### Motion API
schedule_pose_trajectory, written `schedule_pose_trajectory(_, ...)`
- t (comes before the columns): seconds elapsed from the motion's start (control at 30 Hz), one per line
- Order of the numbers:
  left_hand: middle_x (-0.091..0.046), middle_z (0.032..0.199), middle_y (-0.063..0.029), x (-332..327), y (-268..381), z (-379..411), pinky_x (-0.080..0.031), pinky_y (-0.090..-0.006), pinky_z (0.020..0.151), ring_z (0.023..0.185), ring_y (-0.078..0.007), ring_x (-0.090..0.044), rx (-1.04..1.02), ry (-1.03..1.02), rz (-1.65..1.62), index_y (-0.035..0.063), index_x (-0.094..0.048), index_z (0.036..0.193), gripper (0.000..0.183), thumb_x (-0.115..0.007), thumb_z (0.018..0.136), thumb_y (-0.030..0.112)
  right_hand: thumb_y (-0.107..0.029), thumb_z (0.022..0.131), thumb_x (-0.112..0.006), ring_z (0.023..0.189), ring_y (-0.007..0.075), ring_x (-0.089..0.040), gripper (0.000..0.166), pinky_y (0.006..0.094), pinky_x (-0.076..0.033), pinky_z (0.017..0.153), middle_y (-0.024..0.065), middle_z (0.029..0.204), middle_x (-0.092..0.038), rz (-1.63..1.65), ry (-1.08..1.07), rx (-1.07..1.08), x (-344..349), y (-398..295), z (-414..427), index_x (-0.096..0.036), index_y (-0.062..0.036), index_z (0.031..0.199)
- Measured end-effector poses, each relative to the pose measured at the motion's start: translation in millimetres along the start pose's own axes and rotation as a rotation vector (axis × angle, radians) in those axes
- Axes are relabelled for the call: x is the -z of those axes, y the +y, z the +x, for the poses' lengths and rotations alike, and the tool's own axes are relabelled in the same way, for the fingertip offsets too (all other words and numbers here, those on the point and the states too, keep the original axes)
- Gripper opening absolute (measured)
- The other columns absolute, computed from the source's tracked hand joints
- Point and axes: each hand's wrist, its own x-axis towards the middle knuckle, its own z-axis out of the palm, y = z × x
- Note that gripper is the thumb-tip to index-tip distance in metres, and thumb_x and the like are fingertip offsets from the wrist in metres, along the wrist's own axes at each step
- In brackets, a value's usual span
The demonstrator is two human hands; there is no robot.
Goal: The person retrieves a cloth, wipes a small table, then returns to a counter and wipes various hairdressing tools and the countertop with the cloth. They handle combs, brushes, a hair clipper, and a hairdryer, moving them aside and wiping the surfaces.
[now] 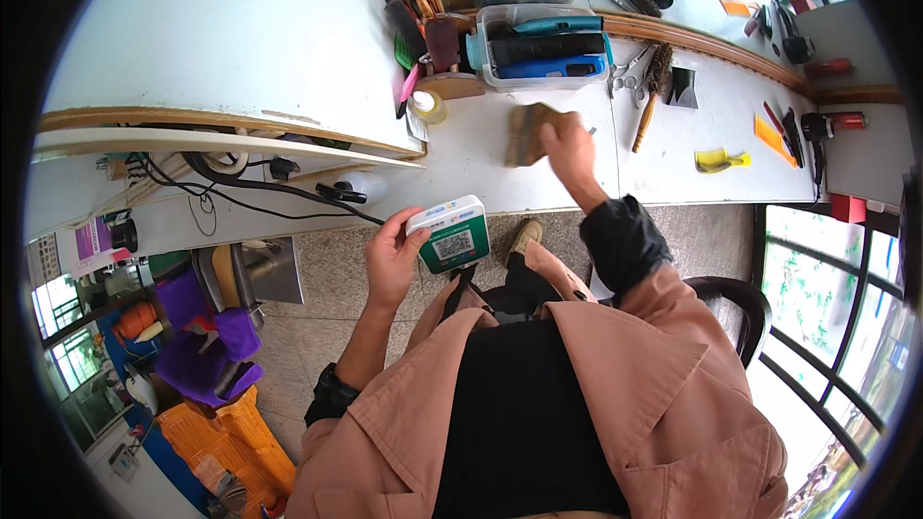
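Observation:
My left hand [391,257] grips the edge of a white and green payment box [452,234] that bears a printed code, held over the counter's front edge. A brown, flat brush or cloth [528,134], blurred, is in my right hand [570,148], low over the white counter [469,173]. Behind my right hand stands a clear plastic box [544,84] with hair clippers [551,68] in it. A small bottle of yellowish liquid [430,107] is left of the brown thing. Scissors [631,79] and a round brush with a wooden handle [652,97] lie to the right.
A wood-framed mirror [692,36] runs along the counter's back. Black cables [267,187] and a white bottle [364,186] lie at left. A yellow brush [721,160], an orange comb [774,138] and a hair dryer [817,137] sit at right. A black chair [743,310] stands beside me.

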Motion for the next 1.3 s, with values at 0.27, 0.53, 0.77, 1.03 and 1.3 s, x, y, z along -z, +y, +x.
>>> schedule_pose_trajectory(0.27, -0.058, 0.1, -0.008, -34, 11, 33, -0.043, -0.0238, 0.081, 0.091, -0.0117, -0.053, -0.098, -0.025, 0.004, -0.0043, -0.052, 0.111, 0.03, -0.059, 0.083, 0.002, -0.028, 0.081, -0.056, 0.067, 0.0437, -0.057, 0.035, 0.0495, -0.046, 0.061, 0.0266, 0.071, -0.058, 0.047, -0.007, -0.078, -61, -15, 2, -0.044, 0.0035, 0.091)
schedule_pose_trajectory(0.53, -0.056, 0.101, -0.0067, -54, -11, 73, -0.042, -0.0231, 0.081, 0.09, -0.0109, -0.052, -0.24, 0.004, 0.024, -0.0035, -0.051, 0.112, 0.029, -0.057, 0.083, 0.001, -0.016, 0.085, -0.055, 0.05, 0.0096, -0.051, 0.022, 0.0238, -0.042, 0.044, 0.0065, 0.068, -0.059, 0.242, 0.359, -0.174, 45, 66, -7, -0.051, 0.0041, 0.093)
schedule_pose_trajectory(0.77, -0.058, 0.101, -0.0076, -71, -10, 115, -0.044, -0.024, 0.08, 0.092, -0.0135, -0.054, -0.299, 0.026, -0.054, -0.0014, -0.053, 0.11, 0.028, -0.058, 0.084, 0.006, -0.028, 0.081, -0.057, 0.07, 0.0446, -0.056, 0.031, 0.049, -0.044, 0.062, 0.0275, 0.073, -0.058, -0.059, 0.074, -0.145, 25, 34, -3, -0.046, -0.0005, 0.088)
schedule_pose_trajectory(1.03, -0.057, 0.101, -0.0077, -56, -13, 130, -0.041, -0.0229, 0.081, 0.09, -0.0115, -0.052, -0.237, 0.041, 0.083, -0.0031, -0.052, 0.112, 0.027, -0.053, 0.087, 0.009, -0.026, 0.084, -0.054, 0.065, 0.0331, -0.062, 0.027, 0.0397, -0.048, 0.058, 0.0186, 0.073, -0.061, 0.158, 0.191, -0.094, 106, 57, -25, -0.046, -0.0016, 0.091)
schedule_pose_trajectory(1.3, -0.056, 0.109, -0.0136, -59, 0, 125, -0.039, -0.0319, 0.091, 0.105, -0.028, -0.052, -0.545, 0.162, 0.605, -0.0001, -0.058, 0.104, 0.025, -0.048, 0.081, -0.002, -0.028, 0.082, -0.053, 0.06, 0.0378, -0.059, 0.027, 0.0441, -0.046, 0.052, 0.0196, 0.064, -0.059, -0.133, 0.013, -0.028, 81, 86, -31, -0.044, -0.0036, 0.091)
